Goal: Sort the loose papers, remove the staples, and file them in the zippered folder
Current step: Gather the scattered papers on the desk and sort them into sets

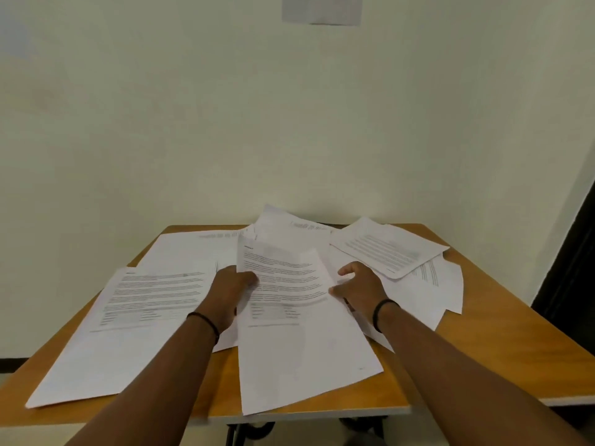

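The sorting step is judged to be in hand, at an early stage: white printed paper sheets are scattered over the brown wooden bench, and no zippered folder, staple remover or staple can be made out anywhere in the view. A long white printed sheet at the centre is held at its left edge by the left hand, whose thumb is laid over the paper while the other fingers are hidden beneath it, so a pinch is suggested rather than plainly shown. The far end of this sheet is curled up off the pile. The right hand is laid at the right edge of the same sheet, fingers loosely spread and pointing left, resting on the papers below; nothing is seen to be gripped by it. A second large printed sheet lies flat at the near left, a blank-looking sheet is placed beyond it, and a fanned heap of printed pages is piled at the far right against the pale wall. Next, the central sheet probably needs to be lifted clear and squared onto a matching pile, with care that loose sheets beneath are not dragged along; stapled corners should then be looked for.
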A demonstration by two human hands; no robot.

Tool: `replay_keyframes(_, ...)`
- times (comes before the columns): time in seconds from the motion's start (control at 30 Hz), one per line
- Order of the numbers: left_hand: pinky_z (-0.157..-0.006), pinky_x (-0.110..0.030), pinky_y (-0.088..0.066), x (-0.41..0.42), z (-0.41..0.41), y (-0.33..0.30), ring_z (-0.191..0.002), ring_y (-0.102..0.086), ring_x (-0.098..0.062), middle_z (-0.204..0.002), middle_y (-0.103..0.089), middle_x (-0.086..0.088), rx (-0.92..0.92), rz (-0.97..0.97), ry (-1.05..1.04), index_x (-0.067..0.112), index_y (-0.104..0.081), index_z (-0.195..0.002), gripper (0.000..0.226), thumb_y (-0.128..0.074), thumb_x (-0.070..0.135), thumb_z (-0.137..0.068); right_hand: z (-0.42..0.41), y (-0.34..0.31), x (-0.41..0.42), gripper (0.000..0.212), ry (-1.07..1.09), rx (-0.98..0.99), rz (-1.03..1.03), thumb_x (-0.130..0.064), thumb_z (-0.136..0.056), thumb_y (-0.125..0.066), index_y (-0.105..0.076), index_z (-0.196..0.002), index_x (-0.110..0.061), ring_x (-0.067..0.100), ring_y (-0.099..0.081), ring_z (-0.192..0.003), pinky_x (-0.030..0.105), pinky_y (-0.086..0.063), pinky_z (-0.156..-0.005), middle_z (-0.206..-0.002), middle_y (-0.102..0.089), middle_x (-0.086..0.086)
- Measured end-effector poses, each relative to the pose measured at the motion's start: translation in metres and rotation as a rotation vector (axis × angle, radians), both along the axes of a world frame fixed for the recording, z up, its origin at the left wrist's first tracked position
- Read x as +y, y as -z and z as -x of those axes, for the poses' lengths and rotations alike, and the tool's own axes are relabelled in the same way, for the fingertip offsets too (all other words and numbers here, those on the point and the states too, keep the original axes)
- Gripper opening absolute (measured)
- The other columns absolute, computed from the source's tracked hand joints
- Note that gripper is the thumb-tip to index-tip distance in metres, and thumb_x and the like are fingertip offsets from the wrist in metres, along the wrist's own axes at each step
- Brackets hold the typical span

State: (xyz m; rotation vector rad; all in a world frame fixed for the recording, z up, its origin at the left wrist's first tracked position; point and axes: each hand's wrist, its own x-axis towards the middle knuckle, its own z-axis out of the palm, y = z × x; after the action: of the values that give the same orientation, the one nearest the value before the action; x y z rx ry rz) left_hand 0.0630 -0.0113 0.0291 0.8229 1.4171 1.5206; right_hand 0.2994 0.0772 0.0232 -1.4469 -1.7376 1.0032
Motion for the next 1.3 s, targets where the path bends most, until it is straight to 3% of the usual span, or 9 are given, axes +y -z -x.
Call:
replay_keyframes(0.2,-0.069,-0.035,-0.056,0.037,-0.012,0.011,-0.089,-0.068,-0.03,-0.1,-0.07,-0.007,0.084,0.067,-0.015,0.013,-0.065,-0.094,0.022,-0.055,-0.006,-0.093,-0.015,0.007,0.036,0.008,0.183,-0.199,-0.265,-0.015,-0.084,-0.065,-0.066,-0.091,-0.018,0.018,-0.062,-0.093,0.025,-0.043,-0.069,-0.093,-0.066,-0.003)
replay_keyframes(0.4,-0.064,-0.036,-0.06,0.043,-0.019,0.027,-0.087,-0.072,-0.034,-0.1,-0.074,-0.013,0.061,0.045,0.009,0.006,-0.067,-0.1,0.023,-0.051,-0.007,-0.091,-0.042,0.018,0.074,0.05,0.256,-0.813,-0.485,-0.019,-0.083,-0.06,-0.048,-0.131,-0.015,0.03,-0.054,-0.109,0.04,-0.041,-0.093,-0.116,-0.057,0.009)
replay_keyframes(0.63,-0.083,-0.051,-0.06,0.039,-0.018,0.034,-0.094,-0.073,-0.035,-0.104,-0.076,-0.012,0.021,-0.02,-0.005,0.004,-0.069,-0.109,0.029,-0.05,-0.007,-0.09,-0.048,0.027,0.079,0.036,0.35,-0.958,-0.592,0.0,-0.086,-0.045,-0.058,-0.116,-0.015,0.031,-0.063,-0.087,0.035,-0.032,-0.076,-0.09,-0.068,0.006)
replay_keyframes(0.83,-0.085,-0.049,-0.06,0.031,-0.02,0.035,-0.096,-0.073,-0.032,-0.103,-0.077,-0.007,0.027,-0.099,-0.03,0.013,-0.071,-0.107,0.029,-0.052,-0.004,-0.093,-0.008,-0.022,0.047,0.045,0.004,-0.484,-0.641,-0.02,-0.094,-0.055,-0.044,-0.138,-0.026,0.035,-0.063,-0.078,0.035,-0.046,-0.068,-0.084,-0.068,0.009)
replay_keyframes(0.97,-0.09,-0.054,-0.057,0.028,-0.017,0.035,-0.101,-0.072,-0.032,-0.11,-0.075,-0.008,-0.011,-0.141,-0.039,0.013,-0.068,-0.118,0.024,-0.056,0.005,-0.098,0.042,-0.06,0.021,0.06,-0.146,-0.257,-0.644,-0.014,-0.084,-0.059,-0.03,-0.134,-0.03,0.024,-0.055,-0.056,0.032,-0.042,-0.052,-0.065,-0.055,0.002)
replay_keyframes(1.1,-0.092,-0.053,-0.057,0.023,-0.016,0.03,-0.103,-0.071,-0.032,-0.112,-0.075,-0.007,-0.036,-0.178,-0.046,0.016,-0.066,-0.123,0.028,-0.048,0.029,-0.105,0.079,-0.067,0.013,0.053,-0.222,-0.092,-0.386,-0.022,-0.093,-0.058,-0.025,-0.134,-0.027,0.018,-0.06,-0.057,0.027,-0.044,-0.051,-0.074,-0.063,0.002)
replay_keyframes(1.17,-0.092,-0.05,-0.057,0.022,-0.016,0.028,-0.105,-0.071,-0.029,-0.112,-0.075,-0.005,-0.074,-0.176,-0.035,0.022,-0.066,-0.123,0.041,-0.039,0.046,-0.105,0.09,-0.056,0.012,0.055,-0.271,0.055,-0.139,-0.038,-0.096,-0.056,-0.023,-0.139,-0.031,0.016,-0.066,-0.068,0.026,-0.052,-0.06,-0.089,-0.07,0.004)
replay_keyframes(1.23,-0.093,-0.048,-0.055,0.021,-0.014,0.027,-0.108,-0.07,-0.027,-0.118,-0.073,-0.004,-0.104,-0.173,0.011,0.026,-0.065,-0.126,0.051,-0.034,0.058,-0.101,0.096,-0.038,0.017,0.058,-0.293,0.067,-0.047,-0.044,-0.096,-0.053,-0.024,-0.145,-0.032,0.015,-0.068,-0.087,0.035,-0.056,-0.086,-0.102,-0.069,0.001)
replay_keyframes(1.3,-0.093,-0.05,-0.055,0.021,-0.012,0.029,-0.107,-0.071,-0.03,-0.119,-0.073,-0.008,-0.1,-0.164,0.053,0.021,-0.065,-0.127,0.043,-0.045,0.049,-0.101,0.094,-0.021,0.021,0.055,-0.276,0.067,-0.023,-0.036,-0.094,-0.058,-0.032,-0.142,-0.03,0.016,-0.065,-0.101,0.042,-0.05,-0.101,-0.109,-0.067,0.0)
